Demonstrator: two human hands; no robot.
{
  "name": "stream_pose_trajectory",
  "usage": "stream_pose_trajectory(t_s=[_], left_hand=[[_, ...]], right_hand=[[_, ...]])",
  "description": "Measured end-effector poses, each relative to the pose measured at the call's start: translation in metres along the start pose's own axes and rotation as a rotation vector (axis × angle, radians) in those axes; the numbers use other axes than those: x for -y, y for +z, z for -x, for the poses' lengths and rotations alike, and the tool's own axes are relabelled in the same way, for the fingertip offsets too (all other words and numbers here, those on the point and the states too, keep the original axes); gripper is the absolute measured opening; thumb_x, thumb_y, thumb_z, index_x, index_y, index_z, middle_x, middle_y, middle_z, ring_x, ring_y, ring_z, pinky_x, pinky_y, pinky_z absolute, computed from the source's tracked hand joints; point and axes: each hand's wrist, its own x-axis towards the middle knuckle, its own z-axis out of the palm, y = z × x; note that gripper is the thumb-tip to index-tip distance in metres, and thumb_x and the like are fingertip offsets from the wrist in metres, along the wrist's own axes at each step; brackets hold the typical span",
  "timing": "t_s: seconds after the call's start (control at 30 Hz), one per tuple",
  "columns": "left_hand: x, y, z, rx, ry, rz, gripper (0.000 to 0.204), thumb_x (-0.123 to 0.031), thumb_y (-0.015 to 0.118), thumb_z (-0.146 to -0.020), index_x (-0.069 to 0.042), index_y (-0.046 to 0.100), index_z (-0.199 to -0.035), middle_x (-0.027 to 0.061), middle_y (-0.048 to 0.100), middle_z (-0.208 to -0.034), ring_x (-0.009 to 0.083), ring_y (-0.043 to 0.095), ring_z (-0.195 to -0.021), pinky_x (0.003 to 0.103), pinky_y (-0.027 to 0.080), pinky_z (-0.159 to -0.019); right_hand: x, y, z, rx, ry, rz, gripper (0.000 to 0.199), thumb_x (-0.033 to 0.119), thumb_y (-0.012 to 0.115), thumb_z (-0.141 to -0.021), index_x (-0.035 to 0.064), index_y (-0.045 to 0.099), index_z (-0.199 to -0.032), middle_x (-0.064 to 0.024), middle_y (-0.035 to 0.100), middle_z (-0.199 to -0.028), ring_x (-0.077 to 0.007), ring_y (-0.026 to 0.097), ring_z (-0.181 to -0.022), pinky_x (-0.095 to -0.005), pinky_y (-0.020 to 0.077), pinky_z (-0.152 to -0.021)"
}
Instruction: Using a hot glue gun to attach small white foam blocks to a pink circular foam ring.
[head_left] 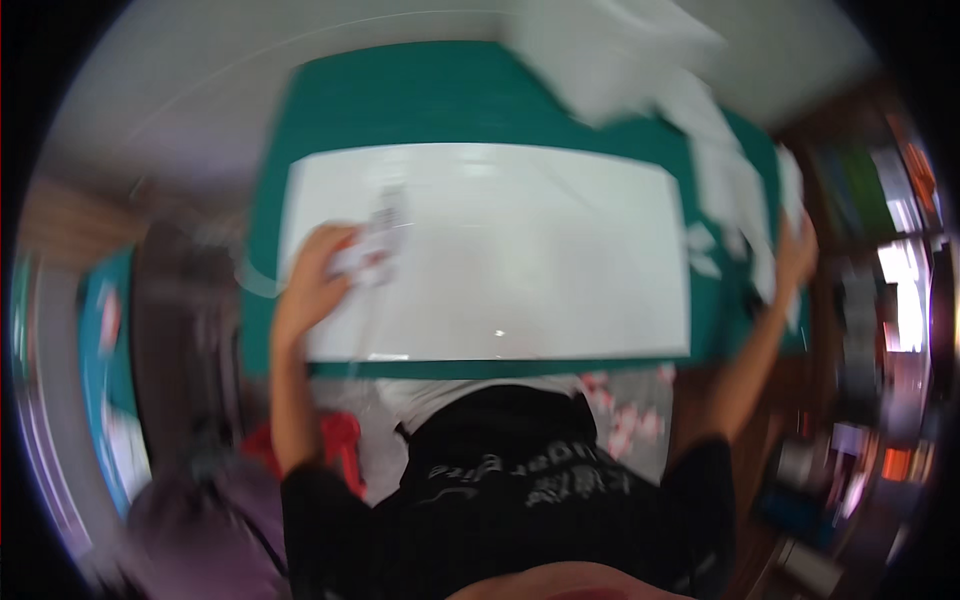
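The green bench (400, 95) carries a white sheet (540, 250) across its middle, with loose white paper (615, 50) toward one o'clock. Over the sheet's nine o'clock side, your left grip (318, 275) is pinched on a small, blurred white-and-red piece (372, 260), which juts out toward the grip's three o'clock. At the bench's three o'clock edge, your right grip (797, 255) overlaps a pale strip (790, 175), but blur means you cannot tell whether it is clamped or apart.
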Motion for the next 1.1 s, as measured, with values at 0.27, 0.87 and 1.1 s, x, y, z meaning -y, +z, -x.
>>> stream_pose_trajectory(t_s=[0.27, 0.87, 1.1], left_hand=[[-0.025, -0.008, 0.031, 0.016, -0.166, -0.103, 0.052, 0.0, 0.063, -0.07, -0.006, 0.06, -0.121, 0.0131, 0.06, -0.125, 0.0326, 0.053, -0.118, 0.044, 0.041, -0.102], [0.187, -0.31, 0.225, -0.905, -0.646, -0.984, 0.022, -0.014, 0.063, -0.085, -0.005, 0.069, -0.104, 0.0164, 0.069, -0.109, 0.035, 0.067, -0.1, 0.044, 0.052, -0.087], [0.254, -0.39, 0.263, -0.675, -0.918, -1.436, 0.036, -0.005, 0.057, -0.082, -0.014, 0.068, -0.116, 0.0121, 0.068, -0.115, 0.0366, 0.065, -0.106, 0.047, 0.051, -0.093]], right_hand=[[0.006, 0.03, 0.057, 0.449, -0.266, 0.311, 0.066, 0.052, 0.063, -0.093, 0.0095, 0.052, -0.142, -0.0265, 0.049, -0.142, -0.0454, 0.047, -0.131, -0.0526, 0.0401, -0.107], [0.243, -0.079, 0.094, 0.557, -0.442, 0.118, 0.045, 0.031, 0.061, -0.1, 0.0027, 0.058, -0.136, -0.0228, 0.058, -0.13, -0.0415, 0.056, -0.118, -0.0482, 0.0456, -0.101], [0.242, -0.093, 0.125, 0.595, -0.311, 0.071, 0.043, 0.022, 0.061, -0.098, 0.0012, 0.057, -0.135, -0.0219, 0.058, -0.131, -0.0384, 0.056, -0.121, -0.046, 0.0434, -0.103]])
